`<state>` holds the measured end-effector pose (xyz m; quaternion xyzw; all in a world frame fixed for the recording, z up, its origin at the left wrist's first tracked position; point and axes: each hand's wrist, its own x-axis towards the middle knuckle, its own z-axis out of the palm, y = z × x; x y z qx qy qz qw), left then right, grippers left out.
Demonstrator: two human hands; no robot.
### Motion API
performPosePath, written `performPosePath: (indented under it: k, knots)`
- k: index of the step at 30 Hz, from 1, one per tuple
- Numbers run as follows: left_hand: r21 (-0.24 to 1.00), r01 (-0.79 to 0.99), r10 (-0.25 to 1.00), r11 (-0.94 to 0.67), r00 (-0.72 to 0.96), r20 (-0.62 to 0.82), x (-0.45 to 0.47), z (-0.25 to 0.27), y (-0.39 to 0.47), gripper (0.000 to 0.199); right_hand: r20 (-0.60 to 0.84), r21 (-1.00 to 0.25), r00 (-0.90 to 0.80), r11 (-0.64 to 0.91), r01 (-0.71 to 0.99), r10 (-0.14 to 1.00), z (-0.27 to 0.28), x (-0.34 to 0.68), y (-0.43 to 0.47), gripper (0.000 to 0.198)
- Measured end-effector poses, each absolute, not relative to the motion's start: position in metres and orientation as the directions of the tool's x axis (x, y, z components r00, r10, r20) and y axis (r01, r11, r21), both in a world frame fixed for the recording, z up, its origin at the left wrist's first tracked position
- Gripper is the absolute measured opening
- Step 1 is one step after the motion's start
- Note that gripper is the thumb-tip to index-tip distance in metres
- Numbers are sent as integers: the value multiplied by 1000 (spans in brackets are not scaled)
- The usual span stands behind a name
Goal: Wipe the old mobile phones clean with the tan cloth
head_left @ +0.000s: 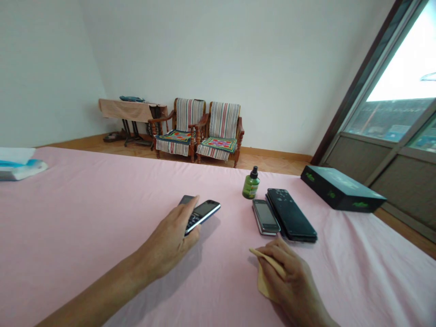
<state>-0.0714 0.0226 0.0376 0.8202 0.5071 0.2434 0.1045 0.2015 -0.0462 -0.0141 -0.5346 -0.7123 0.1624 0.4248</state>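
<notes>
My left hand [173, 229] is closed around a keypad mobile phone [206, 209], tilted above the pink cloth, its screen end pointing right. A second dark flat thing [185, 199] shows behind the fingers of that hand; whether it is held or lies on the cloth I cannot tell. In my right hand [291, 277] a yellow wiping cloth [265, 284] is bunched between thumb and fingers, low over the table. Just beyond that hand lies a silver-edged phone [266, 218], beside a stack of larger black phones [291, 215].
A green spray bottle [251, 185] stands behind the phones. To the right sits a black box [340, 188], and a white and blue pack [20, 164] lies at the far left. Pink fabric [102, 204] covers the table. Two wooden chairs [218, 129] stand beyond its far edge.
</notes>
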Motion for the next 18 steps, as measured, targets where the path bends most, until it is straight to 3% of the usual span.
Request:
performPosePath:
  k: [4,8,13,18]
  knots:
    - [443,727,851,-524,474,227,-54,20,6,64,426,-697,-67,374,612,902,-13,201,-48,17]
    - [490,716,861,-497,478,176,-45,12,-1,67,406,-707,-71,362,608,911,-13,202,-48,17]
    - [640,584,819,-499,558,130,-38,23,-11,76,396,-723,-70,358,591,916,-13,201,-47,17]
    - [762,499,800,-412,599,40,-35,30,-13,67,385,-738,-71,353,576,920,-12,202,-48,17]
